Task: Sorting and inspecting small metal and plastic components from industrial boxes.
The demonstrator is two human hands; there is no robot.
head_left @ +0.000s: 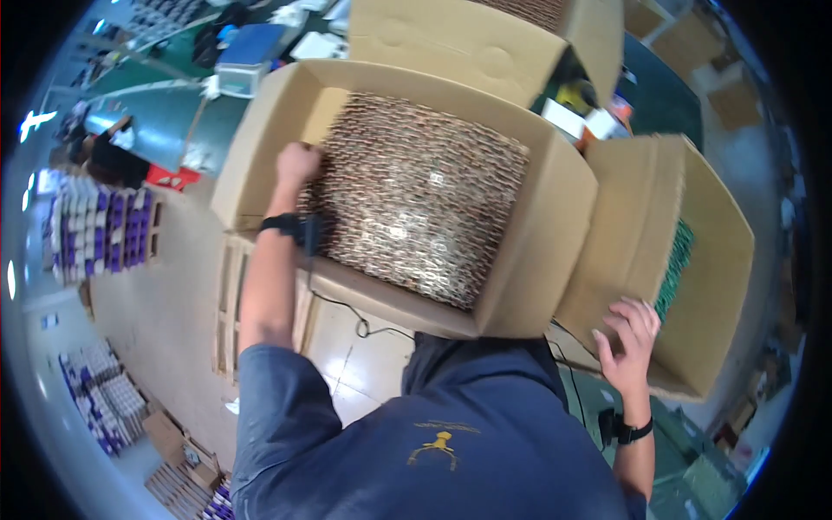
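Beyond my left hand (299, 163), the carton's (546, 234) far-left corner leaves a gap; tightly packed pieces (420, 186) block rightward.

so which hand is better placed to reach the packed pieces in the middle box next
Probably the left hand: it is already at the left edge of the packed pieces in the middle box. The right hand is by the right-hand box, farther off.

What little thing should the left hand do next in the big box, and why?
Perhaps the left hand could gently straighten the left edge of the packed pieces: it is curled at that edge, where a bare part of the big box shows alongside. The right hand is away by the other box.
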